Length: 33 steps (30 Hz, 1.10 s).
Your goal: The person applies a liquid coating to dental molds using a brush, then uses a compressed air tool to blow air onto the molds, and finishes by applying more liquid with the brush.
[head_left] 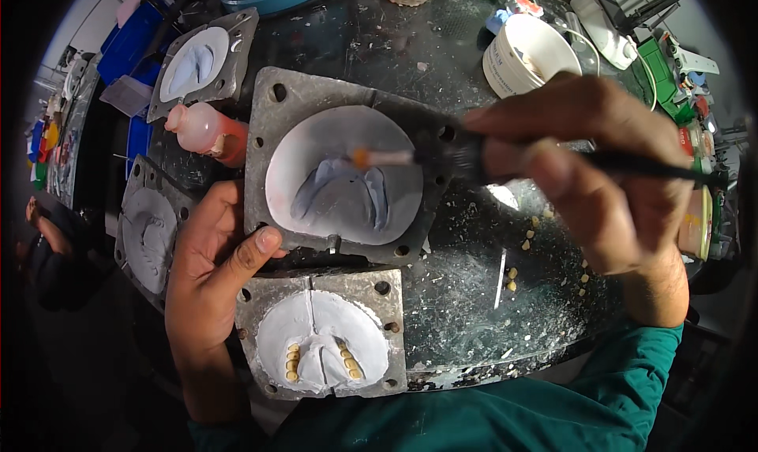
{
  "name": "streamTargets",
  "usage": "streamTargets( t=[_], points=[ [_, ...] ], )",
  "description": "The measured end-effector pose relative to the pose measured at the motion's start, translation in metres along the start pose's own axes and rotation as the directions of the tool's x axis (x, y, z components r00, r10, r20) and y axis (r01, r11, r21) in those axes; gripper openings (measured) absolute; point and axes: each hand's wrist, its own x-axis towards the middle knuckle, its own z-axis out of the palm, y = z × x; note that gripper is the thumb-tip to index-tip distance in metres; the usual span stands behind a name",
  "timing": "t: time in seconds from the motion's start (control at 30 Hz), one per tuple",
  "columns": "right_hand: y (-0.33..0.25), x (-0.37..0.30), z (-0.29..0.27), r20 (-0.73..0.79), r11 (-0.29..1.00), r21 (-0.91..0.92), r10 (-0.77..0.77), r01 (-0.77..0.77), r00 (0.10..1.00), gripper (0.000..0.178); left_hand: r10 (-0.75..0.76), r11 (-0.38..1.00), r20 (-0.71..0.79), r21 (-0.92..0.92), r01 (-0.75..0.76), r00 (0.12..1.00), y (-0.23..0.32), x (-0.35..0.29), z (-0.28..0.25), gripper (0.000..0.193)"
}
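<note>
My left hand [213,266] grips the lower left edge of a grey metal denture flask half [267,128], thumb on top. Inside it is smooth white plaster [387,136] with a bluish-grey horseshoe-shaped hollow. My right hand [608,168] pinches a dark-handled brush [387,158], blurred by motion. Its orange-brown tip is over the top of the hollow; I cannot tell whether it touches. Nearer me stands a second flask half [320,282], its plaster carrying two rows of yellowish teeth [348,360]. A bottle of pink liquid [209,132] is beyond my left hand.
Two more flask halves [243,49] [146,239] are at the left. A white tub [505,73] stands at the far right. Loose teeth [512,278] and a thin white stick [500,280] lie on the dusty dark bench. Another person's arm [49,229] shows at the left.
</note>
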Motion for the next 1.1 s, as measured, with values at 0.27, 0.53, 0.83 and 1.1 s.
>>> streamTargets(
  t=[0.27, 0.53, 0.83, 1.1],
  points=[
    [-0.006, 0.014, 0.000, 0.023, 0.988, -0.044, -0.150, 0.150, 0.988, 0.022, -0.008, 1.000, 0.055, -0.023, 0.009, 0.998, -0.004, 0.004, -0.003, 0.033],
    [-0.032, 0.008, 0.024, 0.263, 0.815, -0.428, -0.301, 0.390, 0.917, 0.028, -0.010, 0.997, 0.071, -0.074, 0.015, 0.997, -0.006, 0.007, -0.003, 0.029],
    [-0.049, 0.047, 0.028, 0.359, 0.831, -0.527, 0.029, 0.177, 0.933, 0.017, 0.046, 0.998, 0.077, -0.054, -0.042, 0.996, -0.013, 0.010, -0.008, 0.028],
    [-0.049, 0.055, 0.015, 0.355, 0.918, -0.360, 0.299, -0.166, 0.886, 0.025, 0.054, 0.998, 0.098, -0.039, -0.050, 0.994, -0.018, 0.010, -0.010, 0.031]
  ],
)
